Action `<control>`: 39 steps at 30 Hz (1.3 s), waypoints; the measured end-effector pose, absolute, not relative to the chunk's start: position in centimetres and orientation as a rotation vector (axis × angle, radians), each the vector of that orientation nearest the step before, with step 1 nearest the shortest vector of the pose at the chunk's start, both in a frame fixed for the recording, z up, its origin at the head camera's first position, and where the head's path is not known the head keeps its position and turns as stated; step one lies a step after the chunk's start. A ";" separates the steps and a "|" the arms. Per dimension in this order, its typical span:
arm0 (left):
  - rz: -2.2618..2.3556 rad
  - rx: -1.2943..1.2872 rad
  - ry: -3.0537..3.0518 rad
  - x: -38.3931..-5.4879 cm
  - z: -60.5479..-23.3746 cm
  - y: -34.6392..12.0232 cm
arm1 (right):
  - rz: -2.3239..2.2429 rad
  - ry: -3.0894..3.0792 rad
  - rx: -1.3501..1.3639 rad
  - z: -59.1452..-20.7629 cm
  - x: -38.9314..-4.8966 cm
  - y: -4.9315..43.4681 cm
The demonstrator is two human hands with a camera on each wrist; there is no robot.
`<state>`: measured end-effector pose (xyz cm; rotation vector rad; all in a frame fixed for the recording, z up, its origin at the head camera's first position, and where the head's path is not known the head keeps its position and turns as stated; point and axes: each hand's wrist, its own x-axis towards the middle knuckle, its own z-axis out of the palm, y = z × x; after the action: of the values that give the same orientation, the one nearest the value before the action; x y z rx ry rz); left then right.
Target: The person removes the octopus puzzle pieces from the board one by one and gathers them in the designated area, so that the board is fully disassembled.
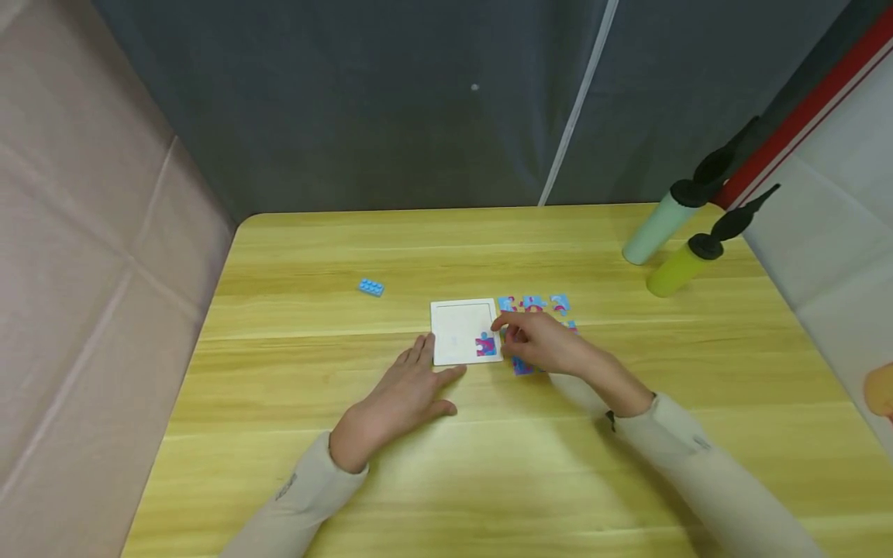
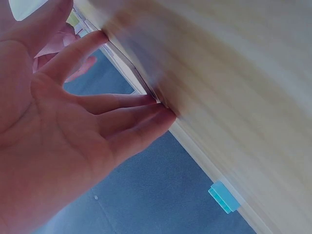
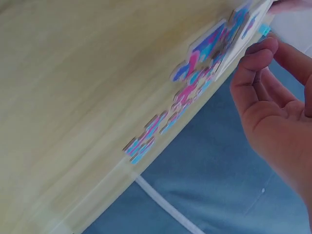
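Observation:
A white square puzzle tray [image 1: 456,325] lies on the table with one pink-and-blue puzzle piece [image 1: 485,346] in its lower right corner. My left hand [image 1: 401,391] rests by its lower left corner, fingers extended and touching the tray's edge. My right hand [image 1: 547,341] is bent over the tray's right edge, fingers loosely curled; in the right wrist view I see nothing between its fingertips. Beneath and beside that hand lie several loose puzzle pieces [image 3: 185,92], coloured pink, blue and purple, partly hidden by it in the head view.
A light blue toy brick [image 1: 371,287] lies left of the tray, toward the back. At the back right stand a pale green bottle [image 1: 657,229] and a yellow-green bottle [image 1: 677,271], both with black tops. A dark curtain [image 1: 384,108] hangs behind the wooden table [image 1: 293,310].

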<state>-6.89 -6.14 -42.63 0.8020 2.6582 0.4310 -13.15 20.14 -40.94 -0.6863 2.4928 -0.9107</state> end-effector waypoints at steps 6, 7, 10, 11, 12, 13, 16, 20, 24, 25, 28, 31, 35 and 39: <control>0.424 0.817 2.658 -7.0 -42.7 -6.1 | -0.835 2.499 -0.682 -41.2 -13.2 19.4; 0.422 0.821 2.658 -7.0 -42.7 -6.1 | -0.824 2.499 -0.674 -41.1 -13.2 19.3; 0.422 0.833 2.658 -7.1 -42.6 -6.1 | -0.795 2.504 -0.676 -41.0 -13.2 19.2; 0.420 0.835 2.659 -7.1 -42.6 -6.1 | -0.788 2.505 -0.678 -41.0 -13.2 19.1; 0.418 0.835 2.660 -7.2 -42.5 -6.1 | -0.780 2.509 -0.681 -41.0 -13.2 19.1; 0.416 0.835 2.661 -7.2 -42.5 -6.1 | -0.777 2.511 -0.687 -41.0 -13.2 19.1; 0.411 0.832 2.662 -7.2 -42.5 -6.1 | -0.775 2.516 -0.693 -41.1 -13.3 19.0; 0.417 0.829 2.661 -7.2 -42.5 -6.1 | -0.783 2.515 -0.693 -41.3 -13.3 19.0; 0.418 0.833 2.664 -7.1 -42.6 -6.1 | -0.784 2.522 -0.684 -41.5 -13.4 18.9; 0.418 0.835 2.665 -7.1 -42.6 -6.1 | -0.786 2.527 -0.681 -41.6 -13.4 18.9; 0.418 0.837 2.666 -7.1 -42.7 -6.1 | -0.797 2.552 -0.680 -41.6 -13.5 18.8; 0.415 0.834 2.667 -7.1 -42.7 -6.1 | -0.820 2.571 -0.680 -41.6 -13.5 18.7; 0.413 0.830 2.671 -7.0 -42.7 -6.1 | -0.843 2.590 -0.673 -41.8 -13.3 18.5; 0.409 0.833 2.677 -7.0 -42.8 -6.2 | -0.847 2.588 -0.655 -42.0 -13.1 18.2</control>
<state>-6.96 -6.18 -42.84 0.8332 2.6774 0.4086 -13.13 18.23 -42.03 -0.6555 2.5876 -0.8474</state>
